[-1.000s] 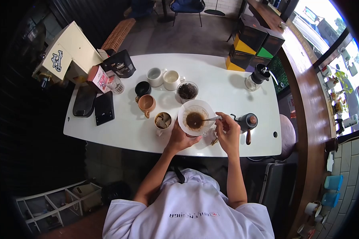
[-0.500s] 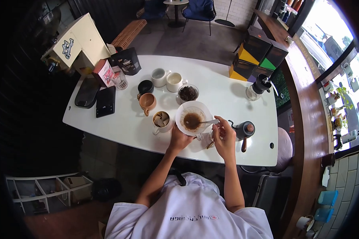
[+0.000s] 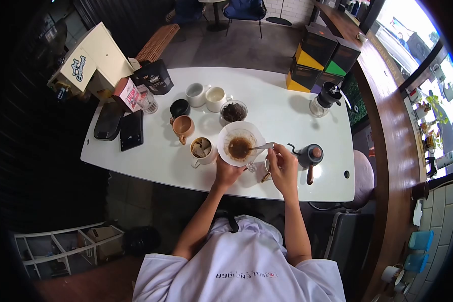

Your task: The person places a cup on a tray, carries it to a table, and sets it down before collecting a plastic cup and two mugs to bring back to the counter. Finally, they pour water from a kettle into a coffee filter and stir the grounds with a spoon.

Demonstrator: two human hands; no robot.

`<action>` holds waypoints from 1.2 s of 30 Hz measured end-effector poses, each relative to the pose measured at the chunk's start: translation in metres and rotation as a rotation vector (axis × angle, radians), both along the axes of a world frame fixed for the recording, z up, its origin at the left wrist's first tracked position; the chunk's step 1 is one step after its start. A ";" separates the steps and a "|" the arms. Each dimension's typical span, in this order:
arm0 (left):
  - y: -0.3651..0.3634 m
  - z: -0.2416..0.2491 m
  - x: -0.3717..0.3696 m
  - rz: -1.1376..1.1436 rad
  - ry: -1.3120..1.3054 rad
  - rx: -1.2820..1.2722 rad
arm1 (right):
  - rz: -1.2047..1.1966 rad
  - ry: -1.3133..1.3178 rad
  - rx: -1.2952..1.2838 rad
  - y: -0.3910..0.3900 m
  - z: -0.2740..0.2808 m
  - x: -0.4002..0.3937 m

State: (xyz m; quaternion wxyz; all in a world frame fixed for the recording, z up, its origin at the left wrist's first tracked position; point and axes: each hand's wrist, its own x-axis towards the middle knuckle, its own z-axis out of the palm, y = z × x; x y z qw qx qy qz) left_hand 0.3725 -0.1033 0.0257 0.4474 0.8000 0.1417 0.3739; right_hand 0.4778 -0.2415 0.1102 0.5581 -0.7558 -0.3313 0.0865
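Observation:
A coffee dripper with a white paper filter holds wet brown coffee. My left hand is closed round its lower side, with the fingers partly hidden beneath it. My right hand pinches the handle of a spoon, whose tip is in the coffee. A kettle with a wooden handle stands just right of my right hand. To the left of the dripper is a cream mug with folded brown pieces inside. Behind the dripper sits a glass bowl of dark contents.
An orange-brown cup, a black cup and two pale mugs stand on the white table. A hand grinder is at the right, near stacked black boxes. A dark phone-like slab lies left.
The whole view has shifted slightly. Both hands keep their holds on the dripper and spoon, and the spoon still reaches into the coffee.

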 end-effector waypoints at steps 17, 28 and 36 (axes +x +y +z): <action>0.001 -0.002 0.004 -0.004 -0.092 -0.241 | -0.102 0.134 0.153 0.019 0.007 -0.006; -0.001 0.001 0.007 0.025 -0.145 -0.251 | -0.041 0.107 0.169 0.015 0.014 -0.007; -0.003 0.009 0.007 0.027 -0.164 -0.210 | -0.081 0.075 0.220 0.015 0.027 -0.011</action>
